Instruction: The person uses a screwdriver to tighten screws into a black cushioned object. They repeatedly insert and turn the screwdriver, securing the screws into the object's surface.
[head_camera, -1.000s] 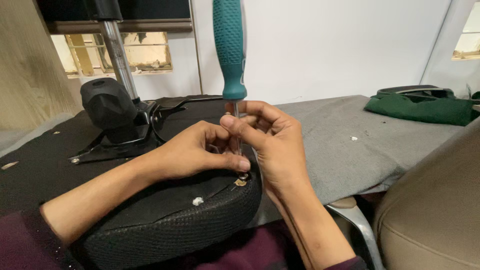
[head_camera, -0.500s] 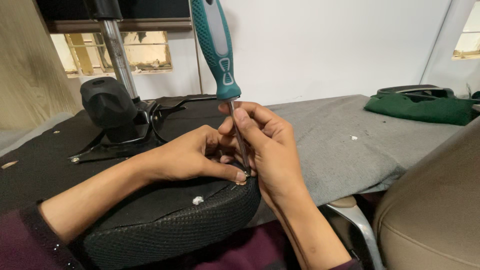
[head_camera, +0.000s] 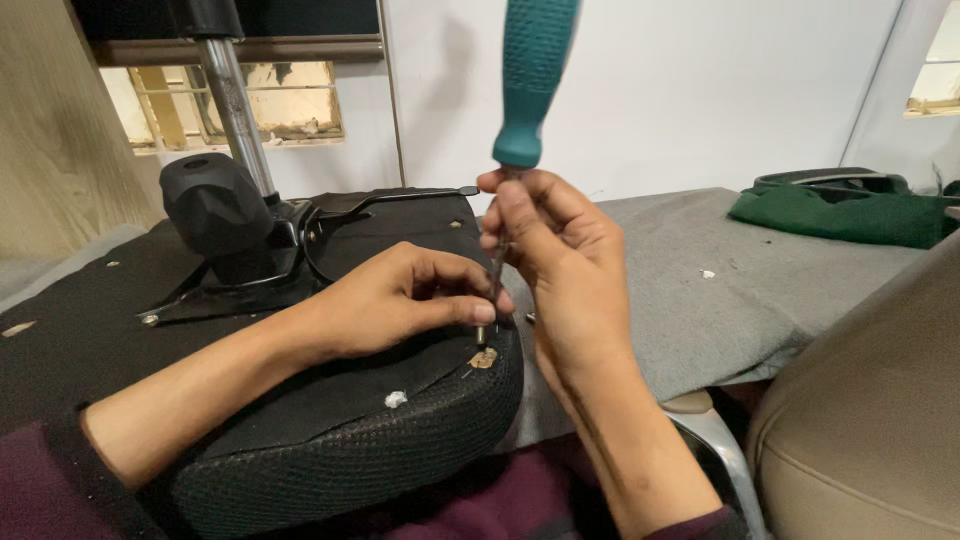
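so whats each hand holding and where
Right hand pinches the screwdriver by its metal shaft, below the teal handle. Left hand steadies the tip on the seat.

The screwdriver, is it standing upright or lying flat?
Upright, slightly tilted: the screwdriver has its teal handle on top and its tip down at the seat, steadied by the right hand and left hand.

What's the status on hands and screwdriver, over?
Left hand pinches the shaft tip at the seat underside. Right hand grips the screwdriver shaft, upright. Nothing blocking.
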